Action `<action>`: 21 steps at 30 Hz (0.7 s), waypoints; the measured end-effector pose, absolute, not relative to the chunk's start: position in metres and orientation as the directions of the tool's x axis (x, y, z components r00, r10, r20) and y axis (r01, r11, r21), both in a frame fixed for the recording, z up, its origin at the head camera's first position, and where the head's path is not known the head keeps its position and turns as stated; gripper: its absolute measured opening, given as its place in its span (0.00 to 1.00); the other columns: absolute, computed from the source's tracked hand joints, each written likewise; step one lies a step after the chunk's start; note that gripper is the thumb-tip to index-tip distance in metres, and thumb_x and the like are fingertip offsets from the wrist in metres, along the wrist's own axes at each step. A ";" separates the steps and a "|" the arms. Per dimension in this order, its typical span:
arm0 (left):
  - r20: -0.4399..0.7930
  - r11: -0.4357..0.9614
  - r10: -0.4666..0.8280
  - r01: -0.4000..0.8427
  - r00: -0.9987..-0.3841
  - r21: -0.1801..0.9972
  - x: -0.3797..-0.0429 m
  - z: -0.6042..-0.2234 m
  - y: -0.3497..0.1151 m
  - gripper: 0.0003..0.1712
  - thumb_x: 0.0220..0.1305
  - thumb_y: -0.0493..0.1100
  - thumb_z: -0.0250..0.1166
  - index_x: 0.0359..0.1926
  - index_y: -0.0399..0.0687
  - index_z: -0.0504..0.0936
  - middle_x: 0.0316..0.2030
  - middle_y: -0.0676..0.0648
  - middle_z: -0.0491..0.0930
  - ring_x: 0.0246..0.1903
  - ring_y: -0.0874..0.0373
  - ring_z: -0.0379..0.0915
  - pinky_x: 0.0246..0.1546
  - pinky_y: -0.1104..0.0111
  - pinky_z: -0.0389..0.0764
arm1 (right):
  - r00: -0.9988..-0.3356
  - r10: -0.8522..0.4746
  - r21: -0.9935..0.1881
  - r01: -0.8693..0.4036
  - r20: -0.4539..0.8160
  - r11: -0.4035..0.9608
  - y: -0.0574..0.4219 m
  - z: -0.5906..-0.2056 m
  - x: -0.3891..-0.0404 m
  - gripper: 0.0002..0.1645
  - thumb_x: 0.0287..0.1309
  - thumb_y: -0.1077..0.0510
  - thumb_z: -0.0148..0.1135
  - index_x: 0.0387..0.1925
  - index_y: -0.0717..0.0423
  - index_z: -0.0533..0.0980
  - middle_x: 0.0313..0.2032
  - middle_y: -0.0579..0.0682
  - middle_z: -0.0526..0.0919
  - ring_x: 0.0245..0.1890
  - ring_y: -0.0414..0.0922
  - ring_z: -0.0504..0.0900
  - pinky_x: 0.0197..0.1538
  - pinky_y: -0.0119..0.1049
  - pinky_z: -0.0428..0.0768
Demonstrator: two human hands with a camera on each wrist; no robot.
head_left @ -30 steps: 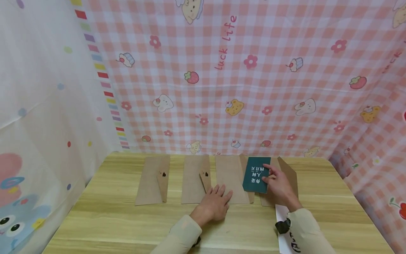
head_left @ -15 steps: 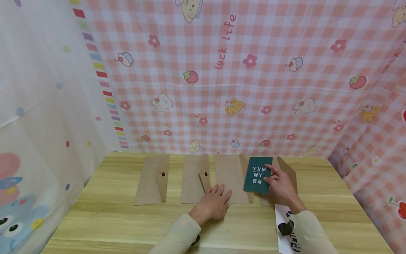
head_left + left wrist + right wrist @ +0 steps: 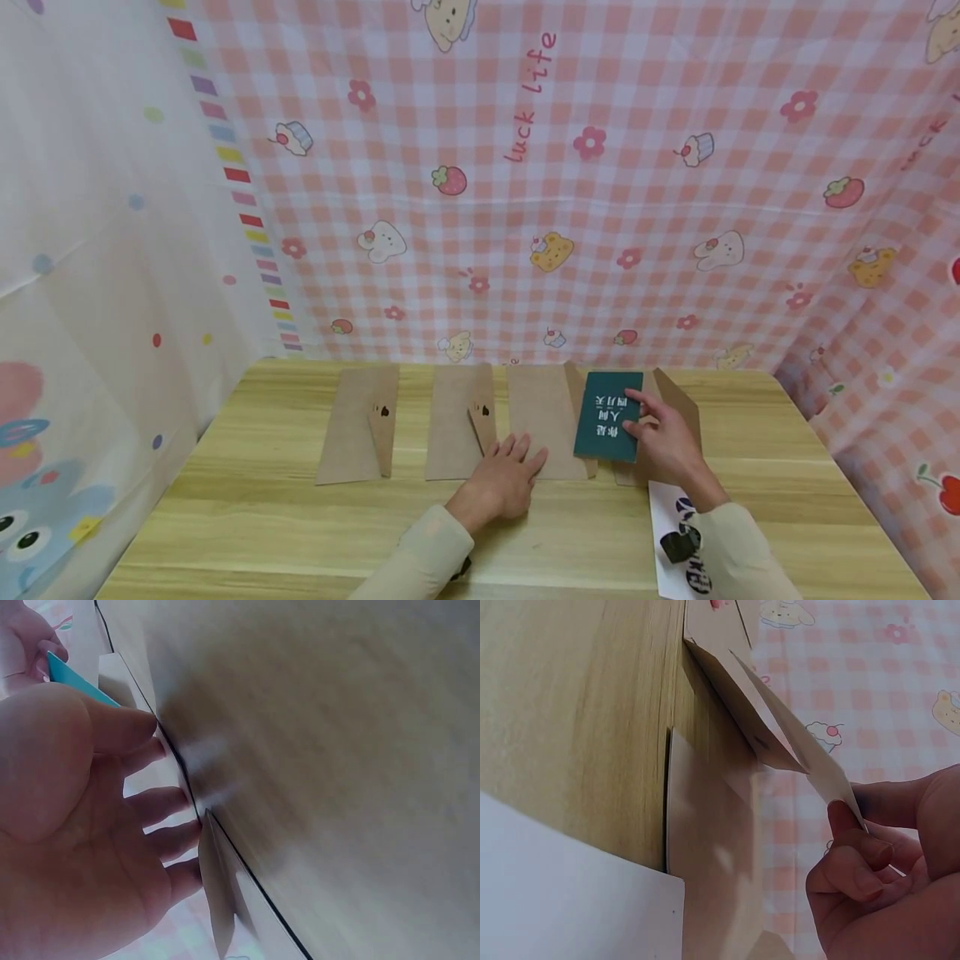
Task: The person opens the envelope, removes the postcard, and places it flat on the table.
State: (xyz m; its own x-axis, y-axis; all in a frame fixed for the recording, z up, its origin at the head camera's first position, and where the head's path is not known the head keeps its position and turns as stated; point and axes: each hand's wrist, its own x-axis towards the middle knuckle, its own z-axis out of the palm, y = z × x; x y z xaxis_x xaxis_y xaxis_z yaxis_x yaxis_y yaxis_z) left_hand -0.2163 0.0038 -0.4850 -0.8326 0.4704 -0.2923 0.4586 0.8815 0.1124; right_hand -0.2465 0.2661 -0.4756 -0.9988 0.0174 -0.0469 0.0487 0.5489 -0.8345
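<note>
On the near side of the desk [image 3: 300, 525], at my right, a white card [image 3: 662, 517] with dark lettering lies partly covered by my right sleeve [image 3: 742, 550] and the black block [image 3: 678, 546] at its cuff, so I cannot read it whole. A little farther in, my left hand [image 3: 501, 482] rests palm down, fingers straight and apart, tips over the near end of the third brown envelope [image 3: 542, 404] from the left. My right hand [image 3: 667, 437] has its grip clamped on the right edge of a green card [image 3: 609, 415], which sits over the third envelope's flap side and the fourth envelope [image 3: 681, 402], hiding much of both. Its long axis runs away from me, the near end slanting slightly left, its white characters upside down to me; whether its left edge touches the flap I cannot tell. Leftward, the second envelope [image 3: 450, 425] and first envelope [image 3: 351, 425] lie lengthwise, the marks on their flaps too small to make out. Pale grain crosses the desk from side to side. Beyond hangs pink-and-white checked cloth [image 3: 645, 200] with cupcakes and strawberries, and at left white cloth [image 3: 90, 208] with coloured dots.
</note>
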 end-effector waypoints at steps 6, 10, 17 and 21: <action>-0.287 0.880 0.474 0.464 -0.833 0.105 -0.216 -0.486 0.004 0.29 0.78 0.48 0.47 0.77 0.63 0.58 0.77 0.48 0.51 0.76 0.51 0.46 0.74 0.55 0.53 | -0.999 0.016 -0.839 0.043 -0.041 0.543 0.266 -0.473 -0.243 0.32 0.69 0.64 0.55 0.73 0.56 0.62 0.49 0.59 0.68 0.42 0.50 0.77 0.36 0.29 0.77; -0.291 0.880 0.473 0.463 -0.832 0.107 -0.216 -0.486 0.003 0.30 0.78 0.48 0.47 0.77 0.63 0.57 0.77 0.49 0.51 0.76 0.51 0.45 0.74 0.55 0.53 | -0.999 0.016 -0.841 0.044 -0.042 0.539 0.265 -0.473 -0.241 0.33 0.68 0.64 0.55 0.73 0.57 0.62 0.49 0.59 0.68 0.42 0.51 0.77 0.36 0.29 0.78; -0.291 0.876 0.479 0.473 -0.828 0.095 -0.215 -0.483 0.003 0.30 0.78 0.49 0.47 0.77 0.64 0.57 0.77 0.49 0.51 0.76 0.52 0.46 0.74 0.56 0.54 | -0.999 0.004 -0.852 0.035 -0.039 0.523 0.268 -0.472 -0.235 0.34 0.68 0.65 0.56 0.73 0.57 0.62 0.49 0.59 0.68 0.37 0.48 0.80 0.35 0.30 0.77; -0.288 0.875 0.480 0.477 -0.829 0.083 -0.215 -0.483 0.003 0.30 0.78 0.49 0.47 0.77 0.64 0.57 0.77 0.50 0.51 0.76 0.52 0.46 0.74 0.57 0.54 | -0.998 -0.001 -0.857 0.051 -0.060 0.512 0.270 -0.471 -0.229 0.34 0.68 0.64 0.56 0.74 0.56 0.61 0.50 0.60 0.68 0.38 0.48 0.80 0.36 0.30 0.77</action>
